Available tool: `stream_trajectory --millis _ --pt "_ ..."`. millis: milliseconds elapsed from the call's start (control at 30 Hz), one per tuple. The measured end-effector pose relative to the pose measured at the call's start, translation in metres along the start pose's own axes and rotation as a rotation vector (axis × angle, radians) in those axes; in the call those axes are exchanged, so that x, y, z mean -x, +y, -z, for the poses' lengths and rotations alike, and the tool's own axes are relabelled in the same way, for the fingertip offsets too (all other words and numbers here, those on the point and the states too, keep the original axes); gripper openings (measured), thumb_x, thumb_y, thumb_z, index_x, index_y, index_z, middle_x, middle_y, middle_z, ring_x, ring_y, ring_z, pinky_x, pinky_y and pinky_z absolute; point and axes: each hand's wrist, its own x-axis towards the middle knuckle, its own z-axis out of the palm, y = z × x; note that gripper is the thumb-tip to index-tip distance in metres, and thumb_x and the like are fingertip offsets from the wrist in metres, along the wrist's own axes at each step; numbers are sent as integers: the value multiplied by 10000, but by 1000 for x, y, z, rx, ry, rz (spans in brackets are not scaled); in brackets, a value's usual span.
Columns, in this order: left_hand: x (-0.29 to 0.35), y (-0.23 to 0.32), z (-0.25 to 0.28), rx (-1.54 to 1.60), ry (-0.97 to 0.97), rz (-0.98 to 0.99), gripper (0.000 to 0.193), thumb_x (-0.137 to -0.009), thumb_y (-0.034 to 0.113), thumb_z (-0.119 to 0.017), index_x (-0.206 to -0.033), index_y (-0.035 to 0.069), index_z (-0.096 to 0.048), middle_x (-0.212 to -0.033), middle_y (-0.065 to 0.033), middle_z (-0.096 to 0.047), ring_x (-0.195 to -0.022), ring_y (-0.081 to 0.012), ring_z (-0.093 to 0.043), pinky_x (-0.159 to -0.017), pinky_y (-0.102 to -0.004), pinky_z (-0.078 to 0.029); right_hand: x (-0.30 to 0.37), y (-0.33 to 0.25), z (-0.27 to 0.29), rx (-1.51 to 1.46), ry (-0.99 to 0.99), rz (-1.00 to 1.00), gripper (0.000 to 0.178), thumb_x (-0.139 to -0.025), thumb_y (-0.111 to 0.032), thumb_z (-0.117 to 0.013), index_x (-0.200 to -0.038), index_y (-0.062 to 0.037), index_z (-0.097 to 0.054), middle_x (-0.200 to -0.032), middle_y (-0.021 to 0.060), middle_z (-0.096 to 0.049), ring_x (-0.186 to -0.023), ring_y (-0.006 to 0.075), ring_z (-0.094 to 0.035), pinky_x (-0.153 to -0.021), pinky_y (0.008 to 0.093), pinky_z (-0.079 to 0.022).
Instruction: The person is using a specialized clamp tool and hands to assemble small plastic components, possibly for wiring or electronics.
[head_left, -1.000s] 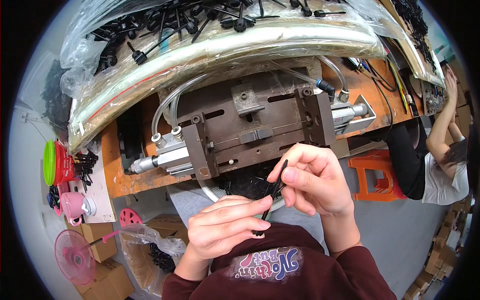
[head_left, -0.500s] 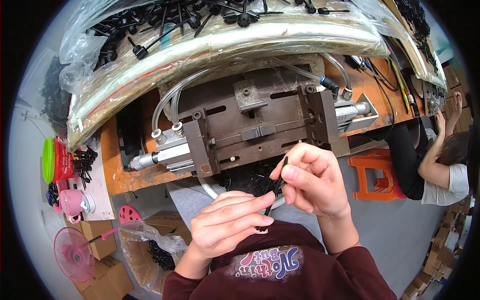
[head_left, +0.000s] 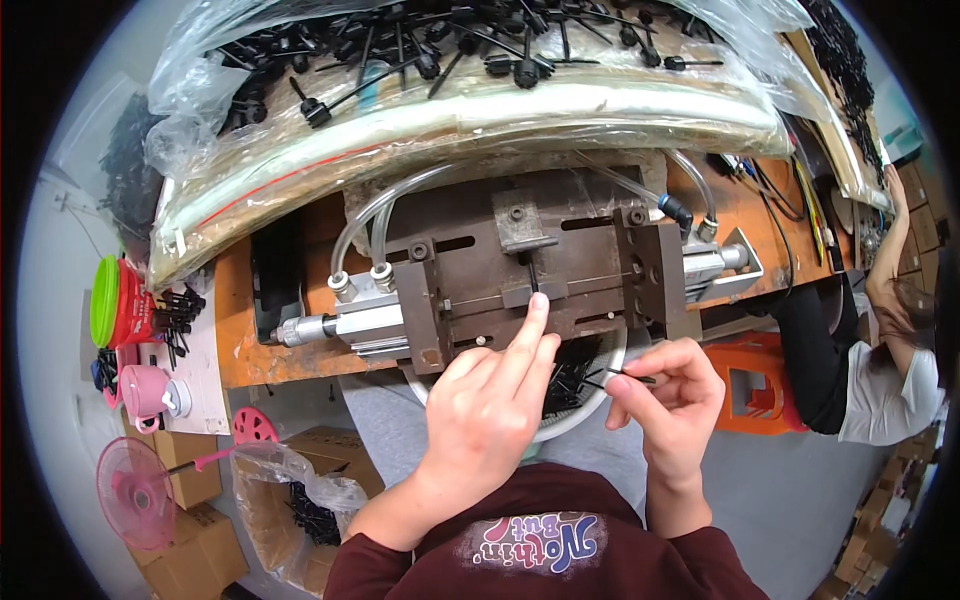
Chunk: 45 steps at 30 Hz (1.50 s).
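Across the top of the frame, you have a plastic-covered tray [head_left: 480,112] carrying loose black parts [head_left: 427,66]. Below it, the orange-brown surface [head_left: 252,352] supports your dark brown metal clamping fixture [head_left: 470,266], mounted at the centre of the frame. A round white basket [head_left: 570,427] sits under the fixture's front edge, partly behind your hands, with black pieces inside.

Your left hand [head_left: 490,412], at lower centre, has its index finger extended onto the fixture; its other fingers are bent, and whether they hold anything cannot be told. Your right hand [head_left: 672,402], right of centre and apart from the left, is pinched between thumb and index finger.

Silver pneumatic cylinders [head_left: 368,325] flank the fixture at its left and right ends. At frame centre, a short black rod [head_left: 533,272] stands across the small middle block [head_left: 514,298], its lower end at your left index fingertip. Thin black pieces [head_left: 616,373] project from your right-hand pinch.
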Motion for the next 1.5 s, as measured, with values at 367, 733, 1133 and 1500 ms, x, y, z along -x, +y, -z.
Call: stream_trajectory --millis 367,733,1133,1500 --pt "-4 5 2 -76 -41 54 279 -724 137 -789 -985 65 -725 -1243 -89 -670 -522 -159 -597 -530 -251 -477 1 -1 6 -97 -41 38 181 -844 121 -675 -994 92 -579 -905 180 -675 -756 248 -724 -648 290 -606" --pt "-1 12 28 830 48 233 186 -787 -16 -760 -972 -16 -739 -938 -127 -726 -727 -170 -692 -664 -279 -559 0 0 -4 369 -206 463 170 -698 90 -804 -820 20 -709 -822 148 -738 -737 218 -724 -666 283 -572" --pt "20 -3 42 837 119 263 87 -808 1 -756 -888 -17 -725 -863 -95 -689 -753 -170 -660 -645 -253 -542 14 16 -26 214 -143 323 239 -702 131 -779 -910 43 -701 -836 165 -725 -771 216 -708 -698 293 -567" --pt "28 -6 41 920 206 394 109 -812 -73 -717 -914 -36 -725 -879 -112 -686 -751 -158 -683 -652 -255 -570 2 20 -34 -151 -312 54 244 -818 142 -690 -1049 115 -615 -1017 211 -682 -908 257 -715 -808 330 -608"
